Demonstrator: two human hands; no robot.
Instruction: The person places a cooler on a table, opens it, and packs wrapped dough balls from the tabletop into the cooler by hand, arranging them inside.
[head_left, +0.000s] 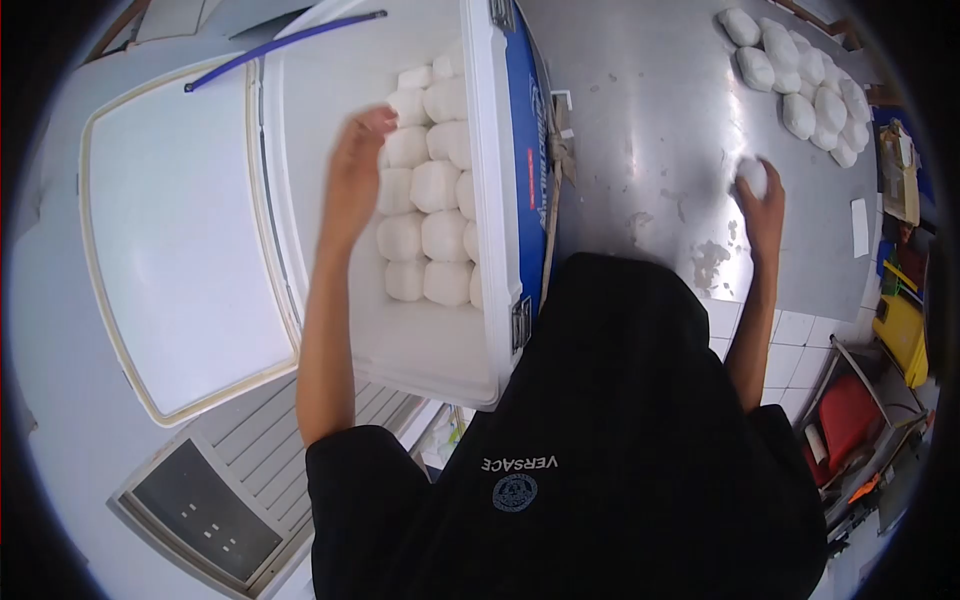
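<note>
Wrapped around a white lump [752, 178], the right grip [766, 207] has thumb and fingers on either side of it, with the lump at the fingertip end; whether it also touches the steel bench [620, 120] below cannot be told. Well off to its left, the left grip [355, 165] is blurred over a deep box [528, 110], fingers curled, and it is unclear whether they close on anything. Just right of those fingertips, stacked lumps [435, 187] sit in close rows inside the box. Ahead and to the right of the right grip, near the bench's far corner, a cluster of lumps [828, 108] lies packed together. Directly right of that same grip is a white slip [860, 228]; between it and the body, wet patches [710, 262] mark the metal. Farther left than the left grip, the box's lid [180, 240] hangs folded back, a blue strap [285, 48] running from it to the box ahead of the hand.
</note>
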